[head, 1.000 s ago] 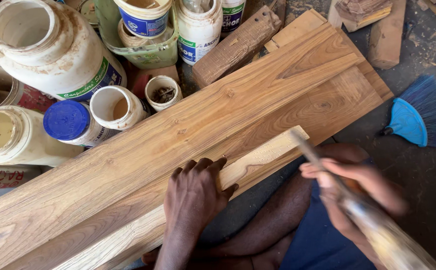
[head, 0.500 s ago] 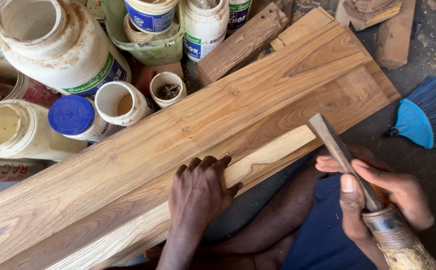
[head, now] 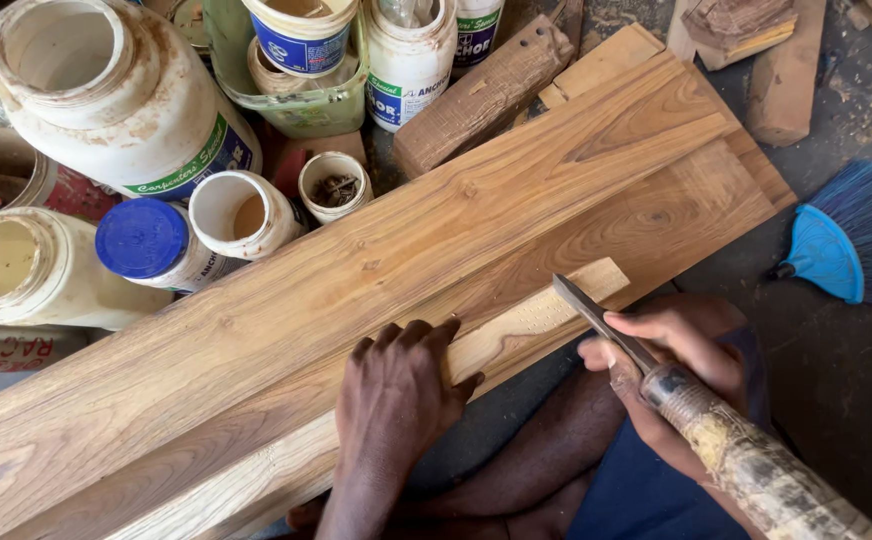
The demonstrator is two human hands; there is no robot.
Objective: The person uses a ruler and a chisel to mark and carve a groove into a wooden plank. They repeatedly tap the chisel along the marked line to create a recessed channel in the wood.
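My left hand [head: 396, 385] lies flat, fingers together, on the near edge of a long wooden plank [head: 376, 270] that runs diagonally across the view. A pale narrow wooden strip [head: 526, 320] sits along that near edge under my fingertips. My right hand [head: 671, 350] grips a chisel [head: 596, 315] with a worn, wrapped handle [head: 746, 460]. Its metal blade points up-left and its tip rests at the strip's right end. My bare legs are below the plank.
Several white plastic glue jars [head: 126, 100] and small pots, one with a blue lid [head: 143, 238], crowd the upper left. A rough wood block [head: 481, 95] and offcuts [head: 786, 75] lie at the top. A blue brush [head: 856, 250] lies on the dark floor at right.
My right hand has brought the chisel down and leftward, from raised and blurred to its tip resting at the strip's end. My left hand has stayed on the plank.
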